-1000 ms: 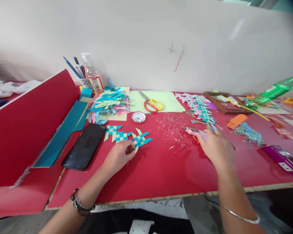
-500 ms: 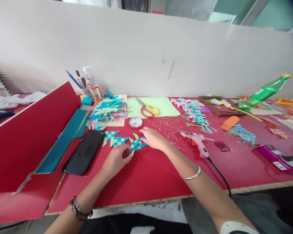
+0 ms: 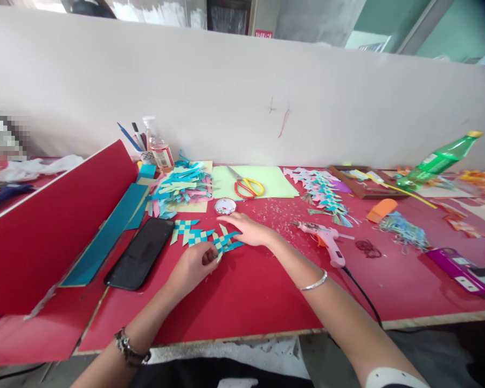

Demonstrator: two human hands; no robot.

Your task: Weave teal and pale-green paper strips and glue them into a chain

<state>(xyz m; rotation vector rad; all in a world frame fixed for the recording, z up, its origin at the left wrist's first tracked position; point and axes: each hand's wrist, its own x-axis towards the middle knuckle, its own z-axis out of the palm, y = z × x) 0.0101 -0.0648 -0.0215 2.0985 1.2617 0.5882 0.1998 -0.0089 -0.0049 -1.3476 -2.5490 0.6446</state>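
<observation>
A woven blue-and-pale-green paper piece lies in front of me on the red table. My left hand has its fingers curled closed on the near edge of this piece, partly hiding it. Stretched over its far right side is my right hand, fingers extended and apart, their tips just below a small white round dish with tiny bits in it. Two more woven pieces adjoin on the left, beside a black phone.
Blue, green and pink paper strips are heaped behind. Scissors rest on pale green paper. To the right lie a pink glue gun with its cord, a finished-looking woven garland and a green bottle. A red board stands left.
My right hand has shifted left, its fingers reaching out from the woven piece toward the small dish. My left hand stays on the paper. The view has tilted slightly up.
</observation>
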